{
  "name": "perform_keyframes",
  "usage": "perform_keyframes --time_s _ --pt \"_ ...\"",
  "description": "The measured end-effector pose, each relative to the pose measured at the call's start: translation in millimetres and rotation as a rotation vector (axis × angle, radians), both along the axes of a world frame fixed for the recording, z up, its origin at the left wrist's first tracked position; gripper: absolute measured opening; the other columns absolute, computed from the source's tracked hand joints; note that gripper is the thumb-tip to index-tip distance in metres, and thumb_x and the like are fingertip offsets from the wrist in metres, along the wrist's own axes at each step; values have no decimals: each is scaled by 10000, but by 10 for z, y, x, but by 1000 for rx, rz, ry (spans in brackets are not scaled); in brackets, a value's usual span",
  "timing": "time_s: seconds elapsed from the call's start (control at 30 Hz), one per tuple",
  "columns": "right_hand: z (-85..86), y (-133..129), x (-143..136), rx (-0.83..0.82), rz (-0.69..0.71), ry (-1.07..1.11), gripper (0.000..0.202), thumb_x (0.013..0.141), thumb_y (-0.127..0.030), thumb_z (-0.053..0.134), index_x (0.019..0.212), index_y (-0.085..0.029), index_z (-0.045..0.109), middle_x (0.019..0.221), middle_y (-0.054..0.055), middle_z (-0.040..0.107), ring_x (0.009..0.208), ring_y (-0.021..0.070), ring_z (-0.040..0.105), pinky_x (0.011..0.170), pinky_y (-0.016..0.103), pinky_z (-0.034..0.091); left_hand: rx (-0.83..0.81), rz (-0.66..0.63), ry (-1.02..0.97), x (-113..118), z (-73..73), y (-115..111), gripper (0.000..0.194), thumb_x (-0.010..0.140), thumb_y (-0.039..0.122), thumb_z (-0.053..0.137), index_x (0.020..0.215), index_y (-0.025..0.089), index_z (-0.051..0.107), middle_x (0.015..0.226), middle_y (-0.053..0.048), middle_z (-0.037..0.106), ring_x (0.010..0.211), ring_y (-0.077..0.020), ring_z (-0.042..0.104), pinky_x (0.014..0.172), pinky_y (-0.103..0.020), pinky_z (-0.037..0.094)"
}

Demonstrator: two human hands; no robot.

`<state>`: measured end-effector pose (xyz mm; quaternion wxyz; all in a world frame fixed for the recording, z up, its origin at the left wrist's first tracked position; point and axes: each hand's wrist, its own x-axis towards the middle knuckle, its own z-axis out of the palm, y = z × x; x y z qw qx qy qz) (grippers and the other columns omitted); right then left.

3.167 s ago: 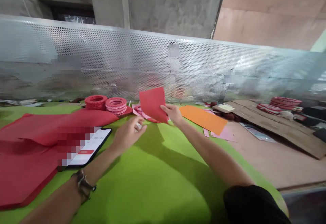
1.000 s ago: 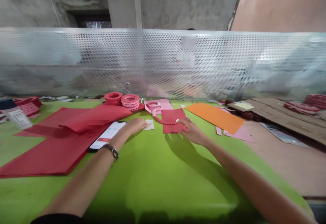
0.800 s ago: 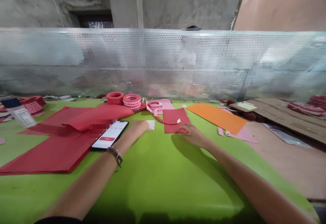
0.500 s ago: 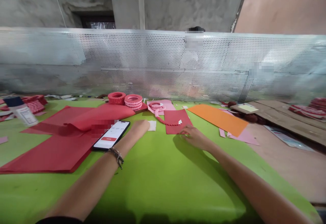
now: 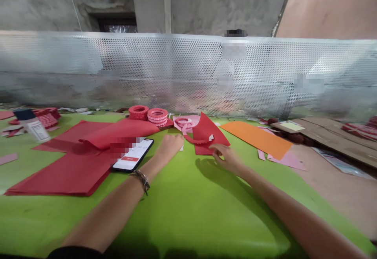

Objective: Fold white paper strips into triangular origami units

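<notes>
In the middle of the green table, a small red paper sheet (image 5: pixel 217 130) is bent, with its far corner standing up. A scalloped red-pink paper strip (image 5: pixel 194 139) curves across it and has a white tab (image 5: pixel 211 137) near its right end. My right hand (image 5: pixel 228 157) is at the sheet's near right edge, fingers bent and closed on the paper. Left of the sheet is my left hand (image 5: pixel 171 147), curled with its back toward me. Its fingertips are hidden near the strip's left part, over a white square (image 5: pixel 182 147) that is mostly covered.
A phone (image 5: pixel 132 156) lies by my left wrist, on large red sheets (image 5: pixel 64 174). Stacked rings (image 5: pixel 138 112), pink paper (image 5: pixel 193 121) and a bottle (image 5: pixel 32 125) stand farther back. Orange paper (image 5: pixel 256 138) and cardboard (image 5: pixel 326 133) lie right. A perforated metal screen (image 5: pixel 182 66) closes the far side.
The small red sheet lay flat and now bends upward at its far side. My left hand has moved a little right and over the white square. The whole view has shifted slightly.
</notes>
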<state>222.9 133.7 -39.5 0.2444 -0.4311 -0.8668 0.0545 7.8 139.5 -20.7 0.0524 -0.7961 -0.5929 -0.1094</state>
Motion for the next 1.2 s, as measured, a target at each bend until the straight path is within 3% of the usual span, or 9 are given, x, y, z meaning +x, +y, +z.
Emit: perform_keyframes --time_s 0.17,0.27,0.43,0.63,0.77,0.93,1.03,1.2 --pt "45 -156 -120 14 54 53 396 754 -177 471 1148 -188 430 822 55 565 670 170 553 591 299 443 2 -93 -80 229 -51 -124 238 845 271 451 1021 122 511 974 -67 556 835 -171 557 728 -368 465" --pt "17 -192 -164 -4 94 79 397 732 -194 513 1120 -209 432 910 67 546 664 163 560 563 293 453 -41 -198 -174 343 -100 -204 218 847 272 446 975 117 531 913 -53 575 782 -154 567 701 -347 471" --pt "5 -165 -169 -44 114 191 315 760 -153 469 1068 -188 415 893 63 538 663 134 567 613 297 484 -93 -320 -417 427 -139 -282 150 846 202 427 821 115 547 779 -33 608 674 -123 586 616 -265 479" --pt "-26 -152 -182 -112 106 294 377 717 -150 516 1073 -197 403 896 53 551 648 131 558 580 285 490 -192 -354 -605 507 -205 -239 215 885 210 302 919 118 493 823 -55 640 586 -100 619 490 -189 474" --pt "-82 -82 -160 -165 85 347 326 734 -152 479 1054 -184 427 855 38 567 583 110 521 539 251 469 -163 -298 -552 399 -138 -181 303 891 312 294 916 126 532 831 -47 628 645 -117 612 562 -227 485" --pt "-57 38 -43 -193 23 405 224 736 -193 464 958 -170 486 822 25 555 566 101 491 540 244 442 -56 -96 -360 0 -124 -5 236 855 291 420 973 118 528 1008 -80 546 892 -188 538 770 -393 438" --pt "-33 82 17 -222 -1 423 184 740 -223 451 900 -154 509 742 16 550 552 108 490 498 232 422 -98 -123 -243 -129 -224 90 225 835 272 466 998 131 528 1039 -75 538 927 -194 524 800 -406 425" --pt "-24 93 25 -257 3 432 141 733 -232 449 817 -156 532 697 10 555 554 113 498 479 217 406 -91 -198 -166 -50 -343 139 267 837 267 462 1074 149 494 1144 -88 482 1019 -221 476 855 -441 387"
